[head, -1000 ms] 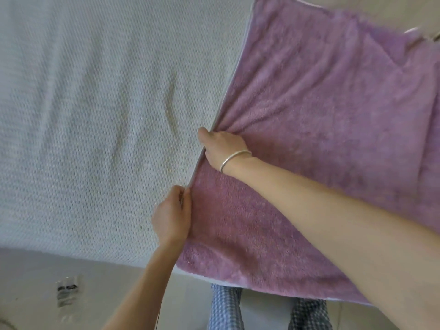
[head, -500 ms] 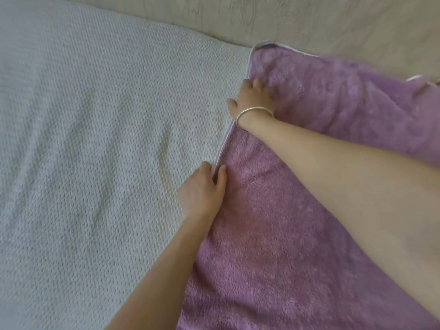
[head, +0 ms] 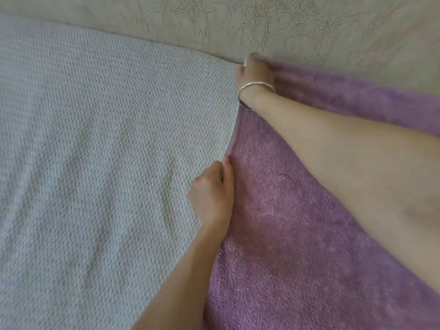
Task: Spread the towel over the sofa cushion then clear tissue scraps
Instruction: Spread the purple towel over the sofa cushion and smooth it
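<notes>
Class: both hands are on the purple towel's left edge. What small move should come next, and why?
Probably press the far corner flat against the sofa back: the right hand has it bunched there, while the left hand pinches the purple towel edge straight.

Grey woven sofa cushion (head: 95, 151), purple towel (head: 297, 246) flat over its right part, against patterned backrest (head: 262, 25)
</notes>
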Motion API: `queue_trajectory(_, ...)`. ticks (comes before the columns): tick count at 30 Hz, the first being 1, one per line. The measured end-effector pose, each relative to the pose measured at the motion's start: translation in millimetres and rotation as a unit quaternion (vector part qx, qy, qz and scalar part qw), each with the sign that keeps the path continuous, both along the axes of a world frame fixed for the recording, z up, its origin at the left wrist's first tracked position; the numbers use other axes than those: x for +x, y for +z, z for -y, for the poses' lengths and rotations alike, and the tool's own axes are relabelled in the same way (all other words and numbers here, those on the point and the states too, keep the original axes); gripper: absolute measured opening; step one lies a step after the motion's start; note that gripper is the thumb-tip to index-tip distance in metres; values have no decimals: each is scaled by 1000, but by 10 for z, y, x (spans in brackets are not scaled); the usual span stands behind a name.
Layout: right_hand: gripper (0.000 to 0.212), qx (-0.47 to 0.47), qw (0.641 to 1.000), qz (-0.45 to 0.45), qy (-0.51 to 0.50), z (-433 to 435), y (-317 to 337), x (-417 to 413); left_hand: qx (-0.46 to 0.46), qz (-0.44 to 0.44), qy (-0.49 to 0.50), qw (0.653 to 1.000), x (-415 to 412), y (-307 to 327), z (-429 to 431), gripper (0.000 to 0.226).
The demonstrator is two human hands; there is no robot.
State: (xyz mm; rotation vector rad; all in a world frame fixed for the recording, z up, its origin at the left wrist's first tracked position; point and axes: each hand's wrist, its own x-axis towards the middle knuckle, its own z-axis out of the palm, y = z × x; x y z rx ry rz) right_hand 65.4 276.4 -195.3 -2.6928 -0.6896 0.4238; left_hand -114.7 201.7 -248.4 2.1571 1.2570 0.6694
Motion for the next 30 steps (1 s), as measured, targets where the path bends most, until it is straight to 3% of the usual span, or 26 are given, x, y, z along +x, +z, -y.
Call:
queue_trajectory(3, 28, -2, 998, -7, 70, 11, -114, -50, 44, -25, -16, 999, -8, -95, -72, 41)
queue_trajectory(9, 53, -89, 992, 30, 90, -77, -28, 195, 9, -105, 10, 994, 34, -168, -52, 43)
queue_trajectory(12, 45, -124, 989, 17, 74, -113, -105, 299, 11, -131, 15, 991, 62, -151, -72, 50)
queue_trajectory(16, 40, -48, 999, 12, -2, -254, -107, 334, 38, -121, -14, 992, 76, -169, -99, 42)
queue_trajectory(19, 37, 22, 997, 47, 53, -311, -108, 282, 58, -124, -13, 991, 80, -208, -107, 41)
queue_trajectory(24, 36, 19, 985, 15, 171, -288, -296, 155, 64, -141, -18, 988, 87, -290, -125, 46)
queue_trajectory(28, 33, 79, 982, -13, 169, -21, -176, 224, 73, -153, -10, 985, 93, -293, -119, 42)
queue_trajectory(30, 34, 57, 978, 2, 202, 372, -226, 128, 57, -152, 0, 987, 95, -277, -120, 45)
